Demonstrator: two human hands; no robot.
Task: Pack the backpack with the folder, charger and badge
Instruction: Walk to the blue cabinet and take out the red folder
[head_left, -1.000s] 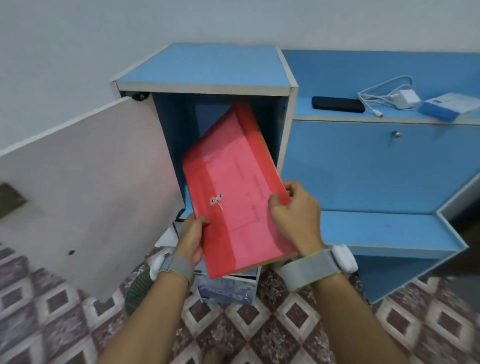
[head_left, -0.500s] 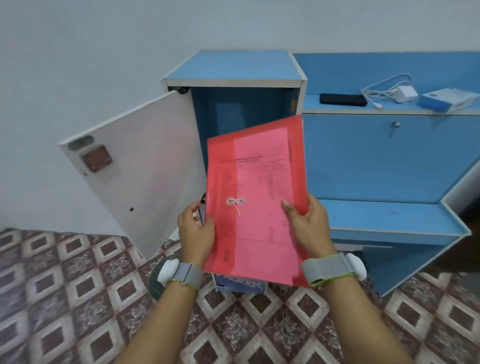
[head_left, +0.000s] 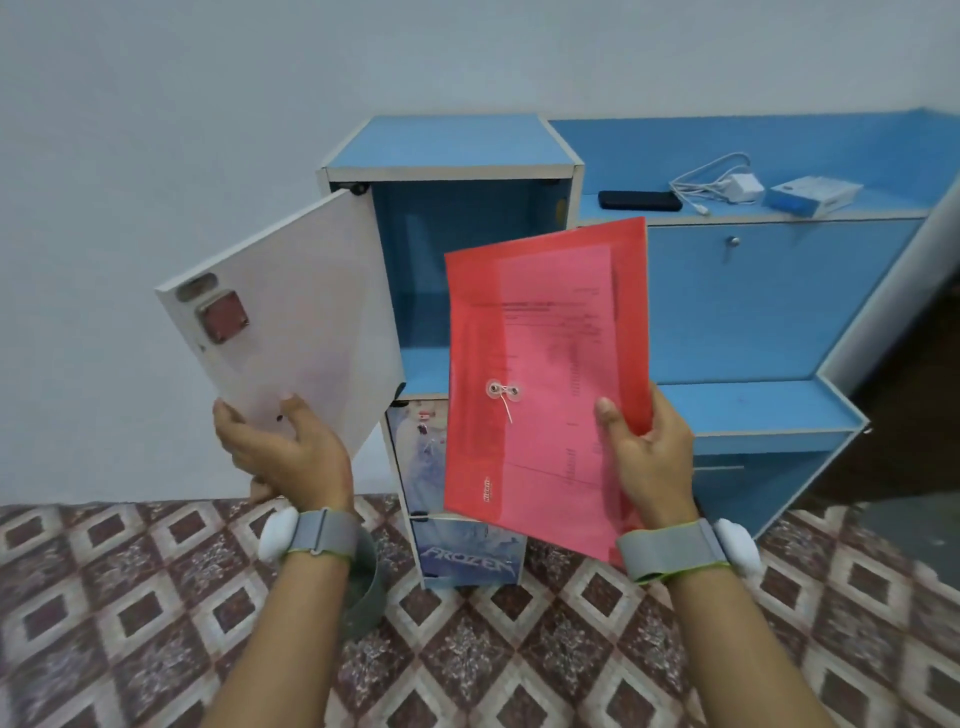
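Red folder (head_left: 545, 364) held up before the open cabinet (head_left: 457, 150).
The right hand (head_left: 649, 462) pinches the folder's lower right edge, centre frame; the left hand (head_left: 291, 457) curls its grip round the bottom corner of the white door (head_left: 291, 322), centre left. The charger (head_left: 743, 184) lies on the blue table (head_left: 893, 205), upper right.

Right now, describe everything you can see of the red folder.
The red folder is a translucent plastic envelope with a string-and-button closure tied on its front; printed sheets show through. It is held upright, slightly tilted, before the open blue cabinet. Only the right hand pinches its right edge, thumb in front; the left hand grips the cabinet door.
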